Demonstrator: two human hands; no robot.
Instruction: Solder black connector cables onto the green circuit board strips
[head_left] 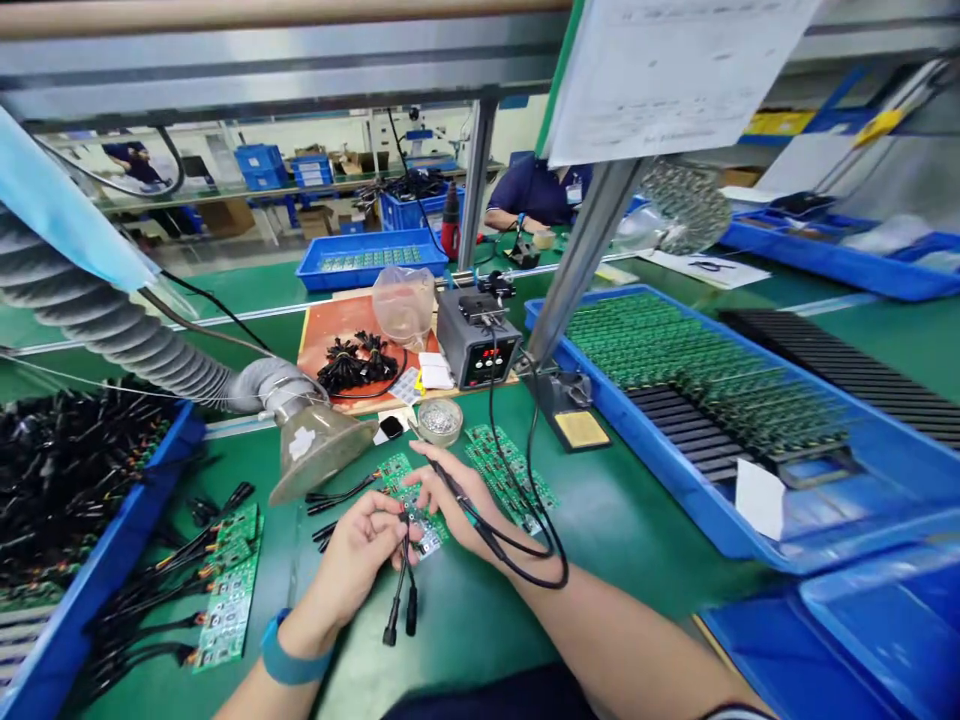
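Observation:
My left hand (364,545) pinches a short black cable (401,590) whose two connector ends hang down toward me. My right hand (459,500) grips a soldering iron (487,540) like a pen, with its black cord looping to the right; its tip is not clear to see. Both hands are over a green circuit board panel (394,470), partly hidden by my fingers, with black cables attached at its left side. Right of it lies another green board panel (502,470). A round tin of silvery material (439,420) stands just beyond my hands.
A soldering station (480,345) and an iron stand (574,415) are behind. A fume hose nozzle (322,445) hangs left. Wired boards (229,600) lie left, beside a blue bin (176,450) of cables. A blue tray (675,470) of boards is right. A co-worker (532,190) sits opposite.

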